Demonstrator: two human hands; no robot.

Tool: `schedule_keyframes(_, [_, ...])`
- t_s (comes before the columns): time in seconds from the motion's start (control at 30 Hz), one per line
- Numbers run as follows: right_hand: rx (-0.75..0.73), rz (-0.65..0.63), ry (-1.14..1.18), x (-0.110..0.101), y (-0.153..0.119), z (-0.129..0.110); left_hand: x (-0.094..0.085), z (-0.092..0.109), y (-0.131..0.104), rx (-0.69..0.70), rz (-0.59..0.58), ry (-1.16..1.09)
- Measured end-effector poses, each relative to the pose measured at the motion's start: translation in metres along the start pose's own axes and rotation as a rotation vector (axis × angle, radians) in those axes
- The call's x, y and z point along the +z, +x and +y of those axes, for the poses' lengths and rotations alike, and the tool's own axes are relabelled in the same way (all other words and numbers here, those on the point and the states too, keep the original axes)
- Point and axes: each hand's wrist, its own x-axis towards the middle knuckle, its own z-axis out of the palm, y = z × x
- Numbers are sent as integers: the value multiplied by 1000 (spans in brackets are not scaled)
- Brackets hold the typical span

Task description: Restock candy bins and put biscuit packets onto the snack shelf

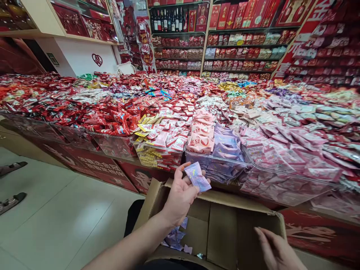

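My left hand [180,198] is closed on a small purple candy packet [198,176], pinched between thumb and fingers in front of the display bins. Below it stands a brown cardboard box [225,221] with its top open. Several similar purple packets [174,238] lie in the box's left side, partly hidden by my left forearm. Over the box's right edge is my right hand [277,249], fingers loosely extended, with nothing visible in them. Nearest the held packet is a clear bin [216,159] with pink packets [201,138] and purple packets [226,144] stacked in it.
Clear bins heaped with wrapped sweets line the counter, including yellow-and-red ones [160,146] and pale pink ones [284,150]. Shelves [180,33] with bottles and red boxes stand behind. At left, a person's sandalled feet [12,202] are on the tiled floor [64,210].
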Motion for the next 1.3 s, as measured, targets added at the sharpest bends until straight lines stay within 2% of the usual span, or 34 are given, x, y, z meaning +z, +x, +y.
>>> schedule_keyframes(0.13, [98,-160,519,18,13,-63,-6,-10,-3,-37,-40,4])
schedule_keyframes(0.23, [128,-331,856,27,23,-99,-9,-21,-6,-36,-70,8])
schedule_keyframes(0.3, [146,-423,964,30,27,-114,-8,-28,-10,-25,-79,41])
schedule_keyframes(0.37, [173,-439,987,33,29,-125,-8,-34,-13,-5,-92,86])
schedule_keyframes(0.43, [196,-409,973,34,31,-131,-9,-37,-16,6,-120,131])
schedule_keyframes(0.5, [145,-395,946,30,37,-131,-14,-35,-17,38,-160,202])
schedule_keyframes(0.6, [23,-286,836,11,62,-123,-34,-20,-13,232,-145,444])
schedule_keyframes(0.73, [-12,-59,612,-30,130,-111,-78,9,6,545,33,830])
schedule_keyframes(0.8, [-37,13,514,-44,172,-112,-98,15,16,568,101,954])
schedule_keyframes(0.87, [-100,30,445,-48,212,-116,-113,12,23,524,135,1018])
schedule_keyframes(0.93, [-146,-31,336,-42,246,-121,-122,4,27,473,154,1045])
schedule_keyframes(1.03, [-133,-243,208,-25,279,-128,-127,-6,26,455,170,1076])
schedule_keyframes(1.17, [-92,-486,133,-8,296,-135,-126,-7,24,438,164,1099])
schedule_keyframes(1.3, [-144,-545,-19,-4,303,-140,-126,-5,23,415,152,1149])
